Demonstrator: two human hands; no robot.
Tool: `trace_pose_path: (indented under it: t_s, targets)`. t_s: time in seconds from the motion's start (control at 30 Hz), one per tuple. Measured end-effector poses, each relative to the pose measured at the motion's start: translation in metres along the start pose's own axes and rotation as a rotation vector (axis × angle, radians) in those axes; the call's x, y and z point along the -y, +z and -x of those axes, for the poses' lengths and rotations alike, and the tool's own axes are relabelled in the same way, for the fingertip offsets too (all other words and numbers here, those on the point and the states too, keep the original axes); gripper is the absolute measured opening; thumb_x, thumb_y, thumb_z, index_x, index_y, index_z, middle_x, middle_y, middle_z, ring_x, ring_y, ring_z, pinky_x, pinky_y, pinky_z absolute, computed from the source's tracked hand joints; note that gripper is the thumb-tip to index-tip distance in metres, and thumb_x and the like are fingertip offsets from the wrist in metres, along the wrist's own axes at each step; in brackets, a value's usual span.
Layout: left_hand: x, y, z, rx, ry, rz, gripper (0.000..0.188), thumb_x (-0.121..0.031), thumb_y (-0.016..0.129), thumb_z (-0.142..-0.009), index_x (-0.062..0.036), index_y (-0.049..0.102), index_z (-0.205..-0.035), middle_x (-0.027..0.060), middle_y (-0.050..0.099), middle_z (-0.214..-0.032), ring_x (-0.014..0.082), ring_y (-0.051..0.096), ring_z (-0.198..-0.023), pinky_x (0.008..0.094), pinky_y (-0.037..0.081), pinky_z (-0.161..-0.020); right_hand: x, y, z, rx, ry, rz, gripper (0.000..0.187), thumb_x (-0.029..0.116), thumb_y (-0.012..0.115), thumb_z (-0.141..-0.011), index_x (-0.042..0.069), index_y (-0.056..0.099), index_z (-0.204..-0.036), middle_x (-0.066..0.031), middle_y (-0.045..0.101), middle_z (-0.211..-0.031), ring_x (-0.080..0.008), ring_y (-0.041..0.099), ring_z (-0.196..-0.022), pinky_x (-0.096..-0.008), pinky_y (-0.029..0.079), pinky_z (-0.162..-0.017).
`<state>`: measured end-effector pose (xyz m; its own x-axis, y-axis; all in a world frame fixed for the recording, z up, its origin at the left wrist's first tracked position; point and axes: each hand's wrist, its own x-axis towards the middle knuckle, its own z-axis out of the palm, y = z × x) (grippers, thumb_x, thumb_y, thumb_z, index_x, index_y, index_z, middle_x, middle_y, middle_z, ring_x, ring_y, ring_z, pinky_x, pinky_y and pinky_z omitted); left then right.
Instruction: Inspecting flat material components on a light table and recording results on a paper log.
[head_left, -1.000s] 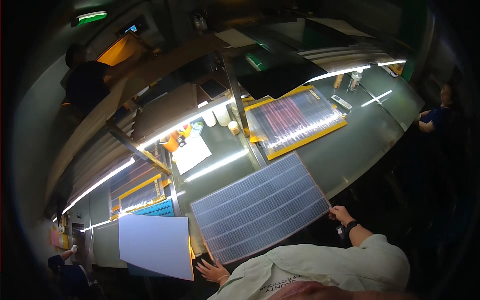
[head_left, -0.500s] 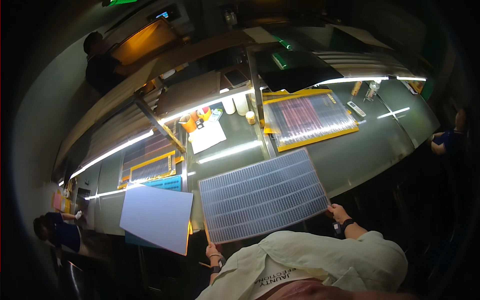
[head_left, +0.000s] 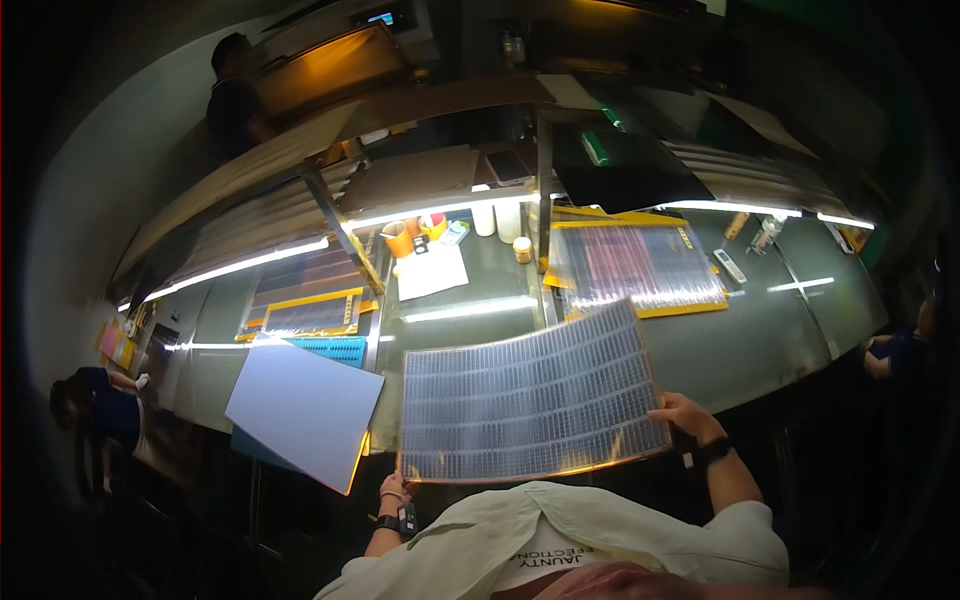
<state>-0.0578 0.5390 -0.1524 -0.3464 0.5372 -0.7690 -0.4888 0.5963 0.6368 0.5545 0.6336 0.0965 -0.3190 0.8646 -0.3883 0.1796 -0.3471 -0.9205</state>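
Note:
I hold a large thin grey-blue panel [head_left: 530, 395] with a dense grid of small marks and a copper-coloured edge. It bows slightly, its far right corner raised above the bench. My left hand [head_left: 396, 487] is closed on the panel's near left corner. Around the right edge, close to the near right corner, my right hand [head_left: 688, 415] grips it. To the left, a plain pale sheet [head_left: 305, 405] lies over a teal perforated sheet [head_left: 335, 349] and sticks out past the bench's front edge.
On the glass-topped bench [head_left: 470, 325] lie yellow-edged film sheets [head_left: 640, 262], white paper [head_left: 432, 275], orange tape rolls [head_left: 398, 240], a small jar [head_left: 522, 249] and a white remote-like device [head_left: 730, 265]. A lit shelf [head_left: 400, 160] spans behind. Other people [head_left: 105, 410] stand left, far left and right.
The panel has gone from nearly flat to bowed and tilted. My right hand has moved up along its right edge, and my left hand has shifted a little left. The view has shifted too.

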Motion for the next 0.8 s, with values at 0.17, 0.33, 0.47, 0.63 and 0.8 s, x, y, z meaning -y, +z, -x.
trace_pose_path:
  t_s: [0.17, 0.33, 0.47, 0.63, 0.8]
  targets:
    - [0.004, 0.027, 0.031, 0.217, 0.006, 0.265, 0.021, -0.03, 0.049, -0.092, -0.0098, 0.054, -0.093, 0.0027, 0.058, -0.081, 0.0197, 0.059, -0.068, 0.0393, 0.054, -0.07, 0.077, 0.011, 0.065, -0.137, -0.163, 0.311, 0.032, 0.007, 0.06, -0.079, -0.001, 0.058, -0.11, -0.0098, 0.063, -0.1, -0.0203, 0.059, -0.09, -0.0314, 0.046, -0.081]
    - [-0.141, 0.085, 0.087, 0.641, 0.47, 0.421, 0.031, -0.031, 0.054, -0.089, -0.0094, 0.052, -0.112, 0.0027, 0.058, -0.104, 0.0164, 0.056, -0.088, 0.0341, 0.048, -0.08, 0.038, -0.039, 0.094, -0.192, -0.378, -0.375, 0.044, 0.007, 0.06, -0.082, -0.003, 0.046, -0.123, -0.0145, 0.057, -0.115, -0.0218, 0.056, -0.102, -0.0333, 0.048, -0.081]
    - [-0.346, 0.067, 0.147, 0.701, 0.979, 0.573, 0.034, -0.02, 0.052, -0.091, -0.0029, 0.048, -0.12, 0.0138, 0.052, -0.118, 0.0225, 0.053, -0.104, 0.0356, 0.049, -0.087, 0.106, 0.02, 0.017, -0.556, -0.579, 0.8, 0.042, 0.022, 0.052, -0.086, -0.002, 0.046, -0.12, -0.021, 0.052, -0.117, -0.031, 0.053, -0.107, -0.039, 0.044, -0.088]
    - [-0.413, 0.047, 0.228, 0.525, 1.286, 0.357, 0.051, -0.037, 0.045, -0.093, -0.0028, 0.039, -0.131, 0.0184, 0.048, -0.128, 0.0304, 0.054, -0.11, 0.0314, 0.049, -0.087, 0.162, 0.1, -0.147, 0.128, -0.536, -0.785, 0.035, 0.004, 0.056, -0.084, 0.007, 0.05, -0.118, -0.0092, 0.056, -0.116, -0.0235, 0.054, -0.106, -0.0394, 0.046, -0.09]
    - [-0.292, -0.062, 0.096, -0.234, 0.954, 0.104, 0.03, -0.033, 0.055, -0.087, -0.0059, 0.06, -0.099, 0.0066, 0.063, -0.093, 0.0127, 0.061, -0.076, 0.024, 0.049, -0.061, 0.293, 0.257, -0.269, 0.299, -0.501, -0.903, 0.025, -0.002, 0.058, -0.082, 0.006, 0.055, -0.106, -0.008, 0.061, -0.103, -0.0225, 0.058, -0.098, -0.0377, 0.05, -0.084]
